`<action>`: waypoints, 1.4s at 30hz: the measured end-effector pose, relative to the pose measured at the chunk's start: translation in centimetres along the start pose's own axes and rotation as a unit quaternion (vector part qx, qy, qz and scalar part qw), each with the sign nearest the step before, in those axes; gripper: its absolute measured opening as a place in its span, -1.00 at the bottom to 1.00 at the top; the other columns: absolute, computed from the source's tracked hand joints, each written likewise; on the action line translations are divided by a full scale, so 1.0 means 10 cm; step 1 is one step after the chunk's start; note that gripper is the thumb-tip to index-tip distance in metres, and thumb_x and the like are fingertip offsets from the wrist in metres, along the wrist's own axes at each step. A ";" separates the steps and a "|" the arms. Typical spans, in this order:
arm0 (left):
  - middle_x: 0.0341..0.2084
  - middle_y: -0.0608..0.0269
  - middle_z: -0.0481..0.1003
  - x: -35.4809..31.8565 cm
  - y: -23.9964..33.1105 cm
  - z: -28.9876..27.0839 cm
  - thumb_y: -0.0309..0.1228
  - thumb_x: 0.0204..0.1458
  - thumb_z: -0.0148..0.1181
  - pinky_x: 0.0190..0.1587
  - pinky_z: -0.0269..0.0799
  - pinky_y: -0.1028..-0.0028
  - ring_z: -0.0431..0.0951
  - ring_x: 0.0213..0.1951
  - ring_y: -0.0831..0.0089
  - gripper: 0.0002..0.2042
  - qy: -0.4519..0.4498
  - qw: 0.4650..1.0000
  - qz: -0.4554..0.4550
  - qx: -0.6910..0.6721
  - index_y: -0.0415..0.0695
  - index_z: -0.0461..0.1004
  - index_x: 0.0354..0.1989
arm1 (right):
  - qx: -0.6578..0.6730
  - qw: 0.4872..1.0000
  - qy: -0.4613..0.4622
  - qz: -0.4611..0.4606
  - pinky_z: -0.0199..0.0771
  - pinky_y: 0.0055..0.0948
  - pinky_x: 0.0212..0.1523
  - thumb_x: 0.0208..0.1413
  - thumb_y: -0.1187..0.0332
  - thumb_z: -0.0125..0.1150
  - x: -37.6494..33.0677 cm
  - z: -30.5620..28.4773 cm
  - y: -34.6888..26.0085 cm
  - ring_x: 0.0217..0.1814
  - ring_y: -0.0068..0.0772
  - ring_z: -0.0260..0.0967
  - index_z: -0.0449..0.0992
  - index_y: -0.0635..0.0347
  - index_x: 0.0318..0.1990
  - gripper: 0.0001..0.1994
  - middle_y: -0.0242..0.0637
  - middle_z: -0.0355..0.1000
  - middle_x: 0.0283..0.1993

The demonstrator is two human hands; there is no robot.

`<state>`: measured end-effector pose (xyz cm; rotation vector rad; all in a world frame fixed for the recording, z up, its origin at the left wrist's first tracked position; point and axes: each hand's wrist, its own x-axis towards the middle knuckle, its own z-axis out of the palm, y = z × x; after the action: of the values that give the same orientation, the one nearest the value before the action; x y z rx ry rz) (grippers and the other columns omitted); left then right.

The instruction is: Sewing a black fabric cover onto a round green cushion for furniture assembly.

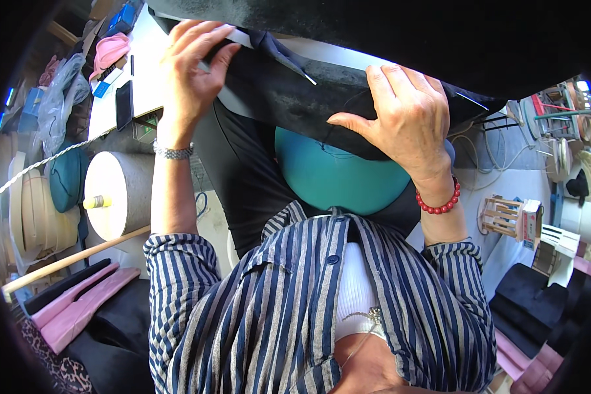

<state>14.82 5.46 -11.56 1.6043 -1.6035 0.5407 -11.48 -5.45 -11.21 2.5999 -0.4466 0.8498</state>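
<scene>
- on my head feed, the black sheet (289, 92) hangs over the thighs, its near edge just above the teal round thing (338, 174); a white strip (331, 52) runs beside its far edge, under the dark mass (348, 23) at the top.
- i see the left hand (197, 65) at the sheet's far left corner, fingers straight and close together, thumb held apart; i cannot tell whether it pinches anything.
- the right hand (408, 108) lies over the sheet's right part, fingers together and bent over the far edge, thumb spread wide toward the left; i see no pinch.
- i judge the sheet light and limp, likely to crease, and not fragile; the smooth, grey-smudged face may slide a little.
- i would take it flat by the far edge near both corners, keeping clear of the dark fold (276, 51) with its pale tip.
- hidden from me: the left fingertips' contact, the right fingertips' underside, and whatever bears the sheet.
- the dark mass is cut off by the top of the view, and black on black blurs where it ends.
</scene>
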 end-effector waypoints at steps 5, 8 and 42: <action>-0.28 0.06 0.55 0.07 -0.45 -0.23 -0.52 -0.04 0.19 -0.03 0.42 0.39 0.54 -0.21 0.33 -0.82 0.062 0.842 -0.265 -0.466 -0.33 0.53 -0.26 | 0.018 0.997 -0.081 0.002 0.47 -0.37 -0.19 -0.40 -0.22 0.36 0.03 -0.13 -0.02 -0.22 -0.31 0.50 0.50 0.25 -0.22 -0.29 -0.24 0.51 -0.27; -0.16 -0.02 0.51 0.14 -0.39 -0.26 -0.40 -0.01 0.10 0.19 0.19 0.11 0.47 -0.04 0.15 -0.68 -0.057 0.499 -0.265 -0.823 -0.36 0.44 -0.11 | 0.029 0.992 -0.119 0.004 0.45 -0.40 -0.21 -0.50 -0.13 0.43 0.01 -0.15 -0.01 -0.24 -0.35 0.49 0.47 0.24 -0.19 -0.28 -0.28 0.49 -0.26; 0.08 0.04 0.38 0.63 0.54 0.29 -0.32 -0.07 0.33 0.23 0.13 -0.07 0.29 0.18 0.01 -0.51 0.194 0.423 -0.374 -0.802 -0.16 0.38 0.06 | 0.006 0.993 0.009 -0.117 0.46 -0.27 -0.18 -0.30 -0.44 0.16 -0.20 0.57 1.41 -0.24 -0.21 0.50 0.51 0.18 -0.19 -0.20 -0.22 0.52 -0.26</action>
<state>9.66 -0.15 -7.22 0.3062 -0.2618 -0.9211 -15.85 -20.04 -13.24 2.5869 -0.1274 0.7973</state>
